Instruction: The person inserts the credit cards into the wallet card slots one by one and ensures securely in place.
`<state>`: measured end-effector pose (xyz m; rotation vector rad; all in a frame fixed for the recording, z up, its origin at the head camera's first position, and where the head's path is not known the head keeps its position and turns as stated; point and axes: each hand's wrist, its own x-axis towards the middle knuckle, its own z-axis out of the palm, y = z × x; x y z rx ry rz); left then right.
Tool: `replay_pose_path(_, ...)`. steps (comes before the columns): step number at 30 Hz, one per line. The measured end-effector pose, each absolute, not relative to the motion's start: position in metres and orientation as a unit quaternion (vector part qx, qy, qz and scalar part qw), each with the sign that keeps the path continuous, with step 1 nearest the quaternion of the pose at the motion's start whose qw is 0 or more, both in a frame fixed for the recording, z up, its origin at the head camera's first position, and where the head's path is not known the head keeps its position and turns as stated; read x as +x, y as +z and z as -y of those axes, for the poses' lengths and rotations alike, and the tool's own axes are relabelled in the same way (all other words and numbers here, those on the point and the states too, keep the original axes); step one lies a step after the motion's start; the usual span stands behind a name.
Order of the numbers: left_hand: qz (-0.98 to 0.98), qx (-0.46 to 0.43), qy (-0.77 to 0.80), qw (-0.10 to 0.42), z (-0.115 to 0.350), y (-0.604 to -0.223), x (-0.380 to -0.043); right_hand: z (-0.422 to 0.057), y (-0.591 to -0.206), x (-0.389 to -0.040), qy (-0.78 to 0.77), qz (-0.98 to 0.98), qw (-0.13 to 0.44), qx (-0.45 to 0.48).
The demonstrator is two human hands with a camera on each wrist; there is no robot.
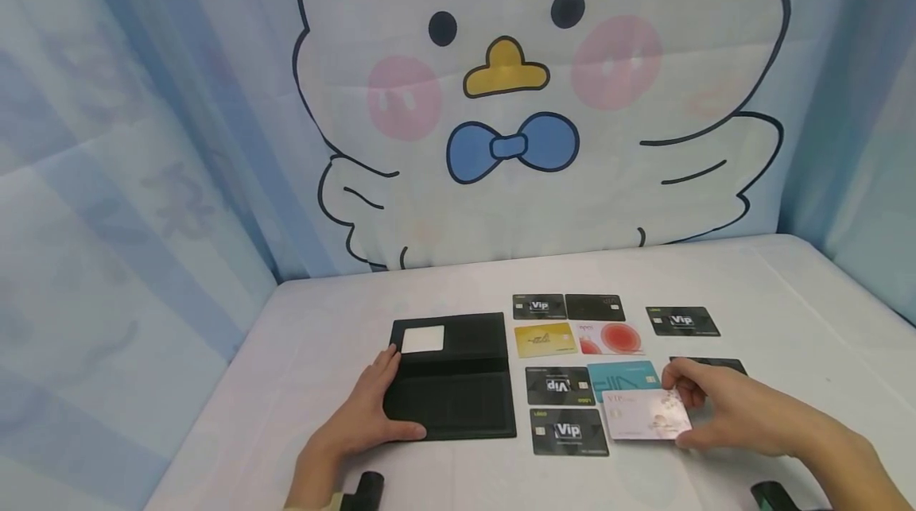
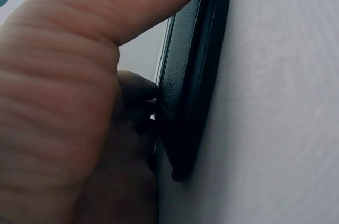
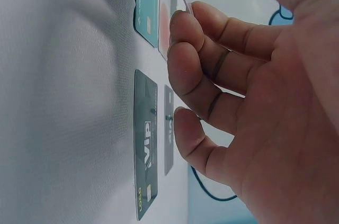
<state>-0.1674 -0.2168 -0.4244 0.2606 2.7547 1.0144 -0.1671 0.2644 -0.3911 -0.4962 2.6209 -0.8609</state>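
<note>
A black card wallet [image 1: 451, 404] lies unfolded on the table, with a white patch [image 1: 424, 339] in its upper half. My left hand [image 1: 365, 408] rests against the wallet's left side, its thumb extended over the lower edge. In the left wrist view the thumb [image 2: 132, 1] crosses the dark edge of the wallet. My right hand [image 1: 744, 412] pinches a pale pink VIP card [image 1: 644, 414] by its right side. This card overlaps a teal card [image 1: 624, 380] in the head view. The right wrist view shows several curled fingers [image 3: 185, 68], with the thumb's grip mostly out of frame.
Left of the teal card are two black Vip cards [image 1: 560, 386]. Behind them lie a gold card [image 1: 545, 340], a red-patterned card [image 1: 611, 338] and two dark cards [image 1: 595, 307]. Another black Vip card [image 1: 682, 321] lies right; a dark card [image 1: 719, 365] is partly hidden by my hand.
</note>
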Motion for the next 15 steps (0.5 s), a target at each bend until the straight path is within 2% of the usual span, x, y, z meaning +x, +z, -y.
replay_pose_path(15, -0.928, 0.089, 0.347, 0.100, 0.2171, -0.4249, -0.1683, -0.2647, -0.3916, -0.1684, -0.296, -0.925, 0.135, -0.196)
